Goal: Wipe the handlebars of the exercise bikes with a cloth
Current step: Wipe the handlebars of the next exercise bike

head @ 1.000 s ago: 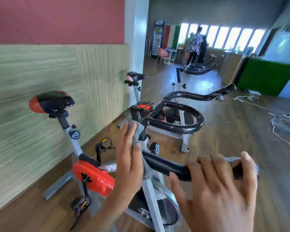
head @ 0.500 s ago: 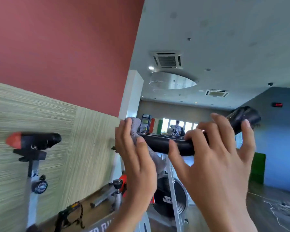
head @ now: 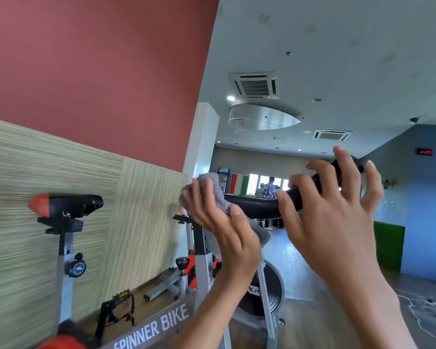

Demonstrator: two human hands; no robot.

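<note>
Overhead, left hand (head: 219,222) fingers gripping fuzzy grey cloth (head: 209,183) round smooth black tubular handlebar (head: 252,207), right hand (head: 337,217) fingers curled over it

Above the handlebar (head: 252,209) the air stood open. Along it, only a short bare stretch lay free between the left hand (head: 219,227), clasping the cloth (head: 209,182), and the right hand (head: 337,222) gripping the far end. Below, the steel post (head: 202,248) and flywheel (head: 275,285) blocked passage; the saddle (head: 68,205) and wall panel (head: 141,222) closed the left.
</note>
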